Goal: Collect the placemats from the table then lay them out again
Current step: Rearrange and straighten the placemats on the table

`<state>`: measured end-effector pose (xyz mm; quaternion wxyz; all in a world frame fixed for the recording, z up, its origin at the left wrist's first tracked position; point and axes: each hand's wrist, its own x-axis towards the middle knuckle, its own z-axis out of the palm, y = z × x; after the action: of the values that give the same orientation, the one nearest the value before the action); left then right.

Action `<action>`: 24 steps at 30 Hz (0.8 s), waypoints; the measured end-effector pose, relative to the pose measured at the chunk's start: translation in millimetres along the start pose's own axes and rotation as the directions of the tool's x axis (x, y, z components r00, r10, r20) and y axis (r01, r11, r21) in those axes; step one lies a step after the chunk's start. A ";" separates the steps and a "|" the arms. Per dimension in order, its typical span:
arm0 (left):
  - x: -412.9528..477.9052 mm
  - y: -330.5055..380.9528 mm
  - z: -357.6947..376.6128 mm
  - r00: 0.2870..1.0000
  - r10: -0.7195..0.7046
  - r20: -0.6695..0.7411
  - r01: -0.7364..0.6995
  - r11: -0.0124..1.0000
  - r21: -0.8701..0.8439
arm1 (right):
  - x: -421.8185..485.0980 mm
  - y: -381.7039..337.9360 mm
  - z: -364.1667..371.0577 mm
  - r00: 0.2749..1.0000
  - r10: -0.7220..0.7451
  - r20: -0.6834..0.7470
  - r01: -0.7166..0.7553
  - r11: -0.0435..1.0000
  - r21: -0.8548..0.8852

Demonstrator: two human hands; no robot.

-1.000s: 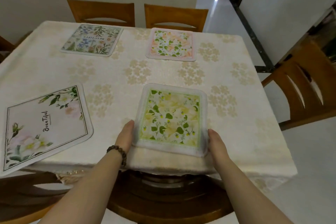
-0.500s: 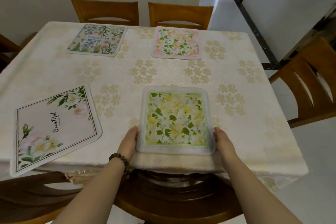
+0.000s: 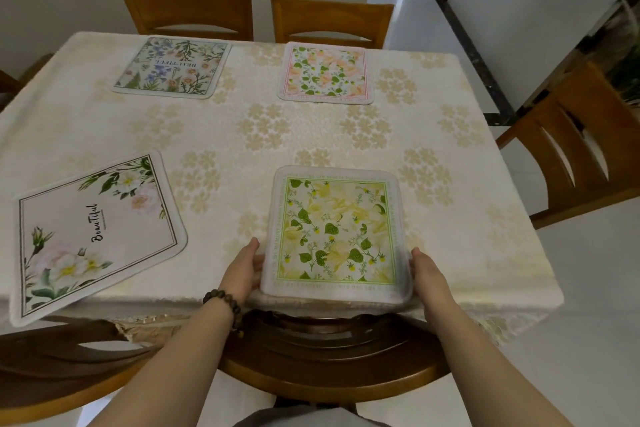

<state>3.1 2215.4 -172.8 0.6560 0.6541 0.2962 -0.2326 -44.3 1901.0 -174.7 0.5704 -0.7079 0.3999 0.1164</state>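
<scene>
A green and yellow floral placemat (image 3: 337,234) lies at the table's near edge. My left hand (image 3: 244,267) grips its lower left side and my right hand (image 3: 427,270) grips its lower right side. A large white placemat with pink roses and script lettering (image 3: 93,232) sits askew at the near left, its corner hanging over the table's edge. A blue-flowered placemat (image 3: 173,68) and a pink and orange floral placemat (image 3: 327,73) lie flat along the far edge.
The table wears a cream tablecloth (image 3: 242,135) with gold flower clusters. Wooden chairs stand at the far side (image 3: 187,14) (image 3: 330,21), at the right (image 3: 581,146) and right below my arms (image 3: 311,347). A tiled floor passage runs to the right.
The view has shifted slightly. My hands have stayed on the green and yellow placemat's lower sides, and it has barely moved at the table's near edge.
</scene>
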 end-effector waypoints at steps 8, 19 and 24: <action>-16.5 10.3 2.8 0.999 0.035 -0.025 -0.034 0.998 0.050 | -9.9 -9.4 4.5 0.996 -0.080 -0.027 0.078 0.994 -0.072; -35.2 26.9 -9.2 0.964 0.208 -0.166 -0.227 0.969 -0.101 | -21.8 -50.6 17.7 0.985 -0.158 0.070 0.148 0.980 0.129; -49.1 40.0 -20.7 0.919 0.282 -0.275 -0.336 0.927 -0.170 | -35.1 -84.7 39.0 0.949 -0.259 0.178 0.228 0.958 0.176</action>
<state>-6.1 2233.4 -109.3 0.7091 0.6423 0.2908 -0.0096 3.4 1953.8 -104.9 0.6703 -0.6907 0.2580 0.0840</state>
